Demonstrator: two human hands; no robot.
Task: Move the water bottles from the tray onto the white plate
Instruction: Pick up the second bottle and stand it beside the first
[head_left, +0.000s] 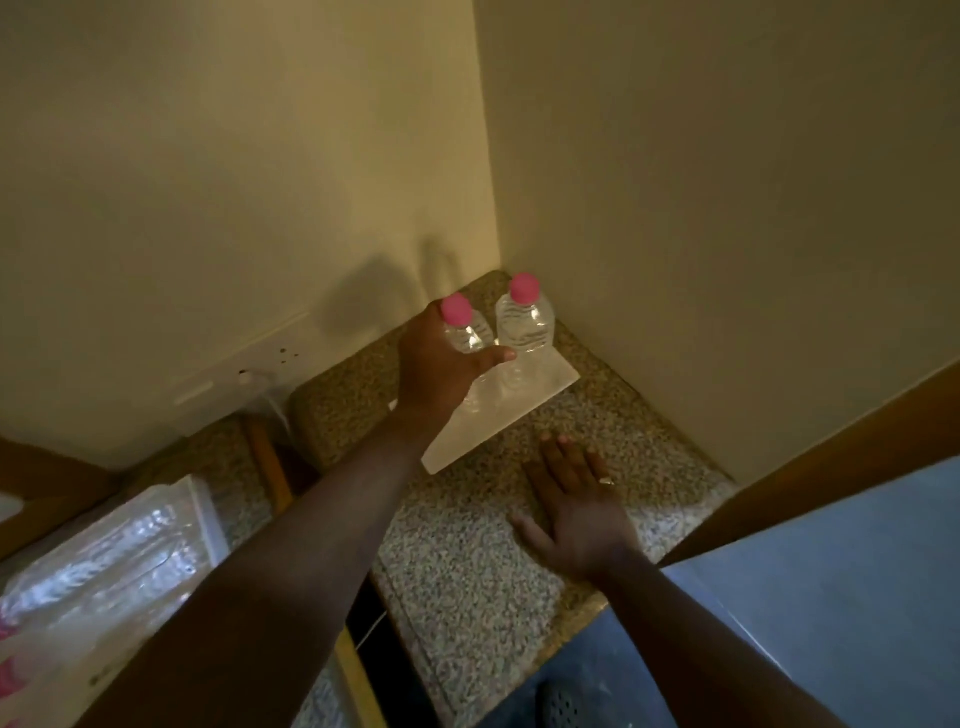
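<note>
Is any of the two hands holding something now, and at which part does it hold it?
The left hand grips a clear plastic water bottle with pink cap around its upper body, just below the cap. The right hand lies flat on the speckled stone counter, holding nothing.

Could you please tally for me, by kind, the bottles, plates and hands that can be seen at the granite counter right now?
Water bottles with pink caps: 2, one held and one standing
White plate: 1
Hands: 2, left hand and right hand
Total: 5
</note>
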